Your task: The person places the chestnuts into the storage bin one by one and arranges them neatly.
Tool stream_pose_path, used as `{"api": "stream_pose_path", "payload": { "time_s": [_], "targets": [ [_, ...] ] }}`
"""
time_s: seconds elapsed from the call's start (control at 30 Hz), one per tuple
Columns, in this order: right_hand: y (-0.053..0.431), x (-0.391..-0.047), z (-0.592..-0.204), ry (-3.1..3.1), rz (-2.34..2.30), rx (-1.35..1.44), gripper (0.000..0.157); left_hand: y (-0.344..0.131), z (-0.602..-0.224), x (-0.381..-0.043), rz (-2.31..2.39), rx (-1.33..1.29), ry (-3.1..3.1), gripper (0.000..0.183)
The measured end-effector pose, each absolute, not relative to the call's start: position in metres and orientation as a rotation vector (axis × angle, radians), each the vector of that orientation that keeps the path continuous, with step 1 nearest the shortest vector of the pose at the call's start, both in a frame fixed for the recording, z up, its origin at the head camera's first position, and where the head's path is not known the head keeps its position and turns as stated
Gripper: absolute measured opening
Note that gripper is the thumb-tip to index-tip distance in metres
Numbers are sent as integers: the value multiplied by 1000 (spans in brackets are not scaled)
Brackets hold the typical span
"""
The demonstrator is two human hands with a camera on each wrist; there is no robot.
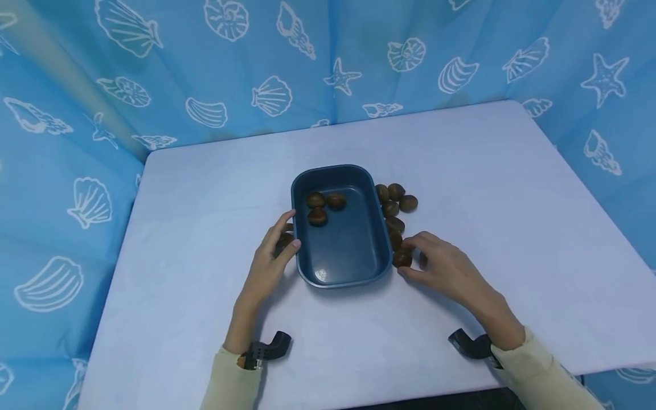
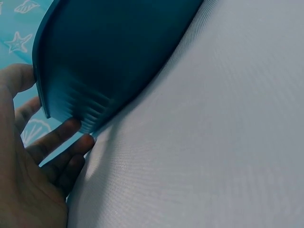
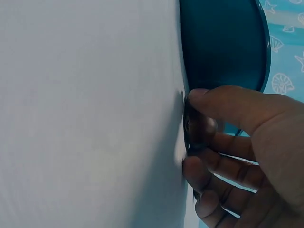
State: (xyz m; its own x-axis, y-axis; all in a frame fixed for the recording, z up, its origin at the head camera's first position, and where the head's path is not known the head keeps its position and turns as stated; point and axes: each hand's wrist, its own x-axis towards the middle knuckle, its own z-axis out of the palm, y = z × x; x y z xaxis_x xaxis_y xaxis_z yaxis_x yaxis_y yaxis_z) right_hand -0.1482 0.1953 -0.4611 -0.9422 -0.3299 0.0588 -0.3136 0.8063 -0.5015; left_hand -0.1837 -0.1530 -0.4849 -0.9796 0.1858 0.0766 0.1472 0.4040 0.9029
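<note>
A dark blue rectangular tray sits on the white table, with three brown chestnuts inside at its far left. My left hand rests against the tray's left side, thumb and index tips at the rim. In the left wrist view its other fingers lie extended toward the outer wall. Close by the tray's near right corner, my right hand pinches a chestnut between thumb and fingers. The right wrist view shows this shiny chestnut partly covered by the thumb.
Several more chestnuts lie in a loose cluster along the tray's right side. A white cloth covers the table. Behind it and at the sides hangs a blue curtain with white shell drawings. Both wrists wear black mounts.
</note>
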Motion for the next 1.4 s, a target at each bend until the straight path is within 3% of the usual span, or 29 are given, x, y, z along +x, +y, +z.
{"api": "stream_pose_path", "payload": {
  "time_s": [0.83,1.4],
  "targets": [
    [206,-143,-450,3043,-913,-576,32,-152,-482,-188,1654,321,2610,54],
    [210,-142,-438,3057,-1022,-674,39,-153,-486,-183,1684,324,2590,54]
  ]
}}
